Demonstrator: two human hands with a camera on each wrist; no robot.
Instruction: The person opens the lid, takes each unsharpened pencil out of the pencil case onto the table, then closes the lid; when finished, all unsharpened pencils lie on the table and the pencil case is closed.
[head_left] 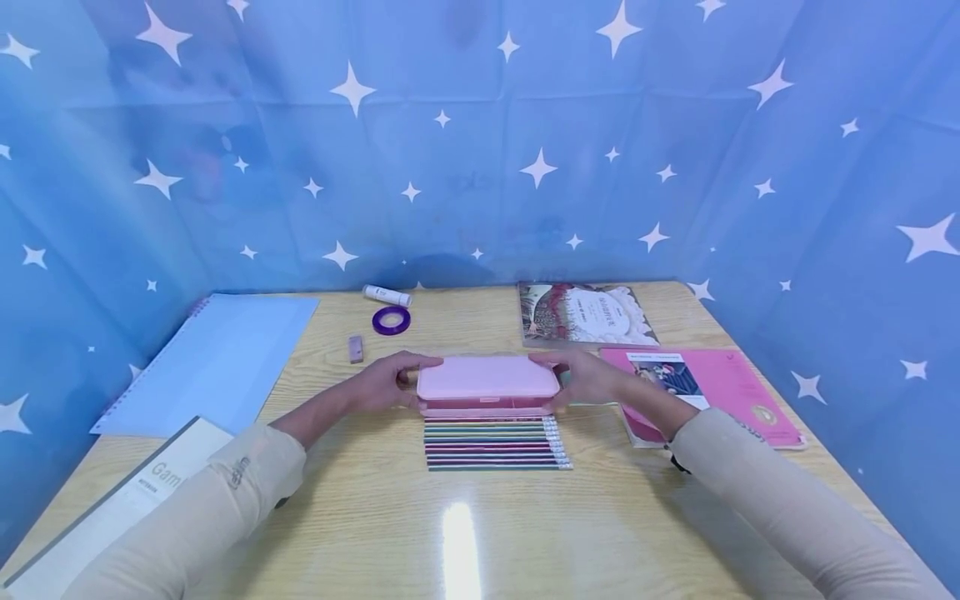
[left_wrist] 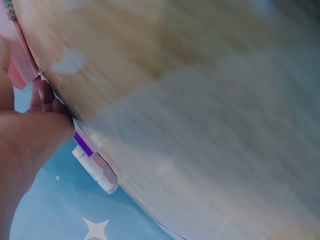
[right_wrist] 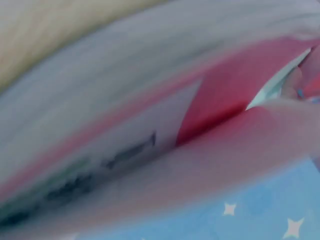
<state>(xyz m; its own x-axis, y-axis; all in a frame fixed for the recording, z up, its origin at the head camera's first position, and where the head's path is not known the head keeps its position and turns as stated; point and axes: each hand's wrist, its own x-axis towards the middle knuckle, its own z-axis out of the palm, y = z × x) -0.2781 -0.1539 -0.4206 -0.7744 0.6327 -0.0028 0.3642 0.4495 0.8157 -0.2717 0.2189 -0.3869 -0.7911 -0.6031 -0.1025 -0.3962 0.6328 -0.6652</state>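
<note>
A pink pencil case (head_left: 487,377) sits near the middle of the table, its long side facing me. Under the front edge of its lid runs a darker pink band; whether the lid is fully closed is unclear. My left hand (head_left: 386,382) grips the left end, thumb and fingers curled around it. At the opposite end, my right hand (head_left: 588,379) holds the case the same way. Just in front lies a neat row of several striped pencils (head_left: 491,446), eraser ends to the right. The left wrist view catches part of the case (left_wrist: 22,60); the right wrist view is blurred.
Behind the left hand are a small purple block (head_left: 356,349), a purple tape roll (head_left: 392,320) and a white tube (head_left: 387,295). Notebooks (head_left: 217,358) lie at left. A patterned book (head_left: 585,315) and a pink book (head_left: 738,392) lie at right. A starry blue curtain (head_left: 450,150) surrounds the table.
</note>
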